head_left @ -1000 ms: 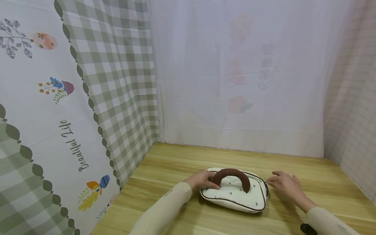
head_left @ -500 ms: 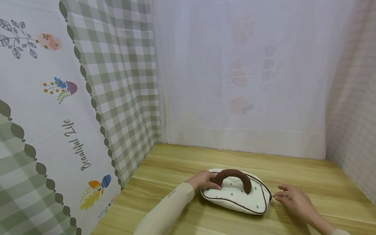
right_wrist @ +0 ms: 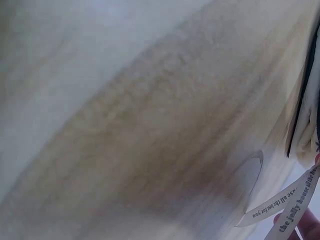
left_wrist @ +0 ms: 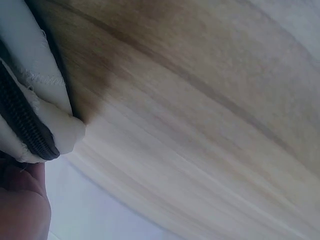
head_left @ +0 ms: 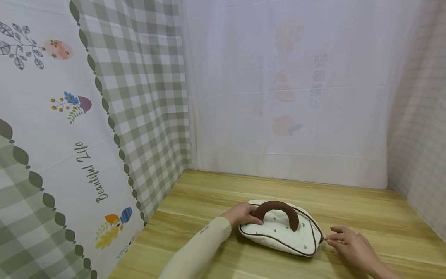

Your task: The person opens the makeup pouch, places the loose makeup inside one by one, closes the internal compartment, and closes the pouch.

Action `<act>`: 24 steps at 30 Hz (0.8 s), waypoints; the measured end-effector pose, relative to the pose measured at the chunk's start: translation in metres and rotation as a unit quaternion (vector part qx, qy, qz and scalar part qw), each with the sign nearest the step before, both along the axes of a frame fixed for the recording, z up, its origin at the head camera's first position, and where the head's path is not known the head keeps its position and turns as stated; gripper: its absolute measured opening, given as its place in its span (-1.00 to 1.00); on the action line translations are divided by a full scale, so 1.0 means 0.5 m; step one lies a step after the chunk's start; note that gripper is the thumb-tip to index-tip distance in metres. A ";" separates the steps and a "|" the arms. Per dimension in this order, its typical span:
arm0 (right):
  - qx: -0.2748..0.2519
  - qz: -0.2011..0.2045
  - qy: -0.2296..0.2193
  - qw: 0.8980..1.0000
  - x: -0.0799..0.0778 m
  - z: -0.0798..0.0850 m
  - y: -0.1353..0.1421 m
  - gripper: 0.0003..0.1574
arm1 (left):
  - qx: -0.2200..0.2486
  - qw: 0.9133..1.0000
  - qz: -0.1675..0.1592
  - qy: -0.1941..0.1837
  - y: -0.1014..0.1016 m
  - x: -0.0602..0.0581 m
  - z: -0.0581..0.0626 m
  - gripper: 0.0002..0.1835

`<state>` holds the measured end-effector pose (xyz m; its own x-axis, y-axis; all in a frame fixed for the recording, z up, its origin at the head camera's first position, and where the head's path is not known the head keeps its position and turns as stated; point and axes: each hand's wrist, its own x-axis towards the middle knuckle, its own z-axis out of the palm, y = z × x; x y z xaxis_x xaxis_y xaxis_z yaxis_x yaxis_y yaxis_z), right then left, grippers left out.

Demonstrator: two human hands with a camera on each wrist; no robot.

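A white quilted bag (head_left: 287, 241) with brown piping and small printed motifs lies on the wooden table. Its thick brown handle (head_left: 277, 205) arches over the upper side. My left hand (head_left: 240, 215) grips the bag's left end, the thumb on top beside the handle's foot. In the left wrist view, a dark zipper (left_wrist: 26, 117) runs along the bag's side, close to the fingers. At the bag's right corner, my right hand (head_left: 352, 246) pinches the zipper pull. From those fingertips hangs a pale ribbon (right_wrist: 295, 212) with printed words, seen in the right wrist view.
The wooden tabletop (head_left: 216, 186) reaches back to a white hanging cloth (head_left: 285, 162). A green-and-white checked cloth (head_left: 146, 97) closes off the left side, and a pale curtain (head_left: 418, 135) hangs on the right.
My right hand has moved right and toward the front edge, drawing the bag's right corner slightly with it. The left hand keeps its grip on the bag.
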<state>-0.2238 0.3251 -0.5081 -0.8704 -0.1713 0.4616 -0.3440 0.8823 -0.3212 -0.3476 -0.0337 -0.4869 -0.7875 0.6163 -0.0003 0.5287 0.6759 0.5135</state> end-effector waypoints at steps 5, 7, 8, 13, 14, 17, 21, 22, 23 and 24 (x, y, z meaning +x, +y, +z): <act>0.009 -0.001 0.019 1.000 -0.009 -0.005 0.000 -0.93 | 0.007 1.000 0.000 -0.004 -0.002 -0.002 -0.003 -0.79; 0.011 -0.001 0.018 1.000 -0.015 -0.006 0.001 -0.93 | 0.013 1.000 -0.001 -0.012 -0.002 -0.004 -0.002 -0.78; 0.012 -0.002 0.016 1.000 -0.017 -0.006 0.001 -0.94 | 0.015 1.000 -0.002 -0.016 -0.003 -0.004 -0.002 -0.77; 0.019 -0.006 -0.005 1.000 -0.032 0.001 0.000 -0.96 | 0.009 1.000 -0.010 -0.010 -0.011 -0.002 0.004 -0.69; 0.019 -0.007 -0.012 1.000 -0.036 0.004 -0.001 -0.95 | 0.008 1.000 -0.012 -0.006 -0.014 -0.001 0.005 -0.67; 0.011 -0.009 -0.038 0.999 -0.050 0.012 -0.002 -0.90 | 0.008 1.000 -0.016 0.000 -0.021 0.003 0.007 -0.60; 0.000 -0.015 -0.065 0.998 -0.071 0.019 -0.005 -0.85 | 0.009 1.000 -0.023 0.018 -0.029 0.009 0.005 -0.61; -0.001 -0.017 -0.069 0.997 -0.076 0.020 -0.005 -0.84 | 0.008 0.999 -0.026 0.026 -0.030 0.010 0.005 -0.62; 0.001 -0.019 -0.072 0.997 -0.082 0.021 -0.006 -0.83 | 0.007 0.999 -0.028 0.034 -0.032 0.012 0.004 -0.63; 0.001 -0.021 -0.075 0.997 -0.087 0.022 -0.007 -0.82 | 0.006 0.999 -0.031 0.042 -0.032 0.014 0.003 -0.63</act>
<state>-0.2675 0.3217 -0.4972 -0.9362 -0.1343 0.3247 -0.2547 0.8960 -0.3639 -0.3406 -0.0499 -0.4852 -0.7454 0.6627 0.0719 0.6100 0.6347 0.4744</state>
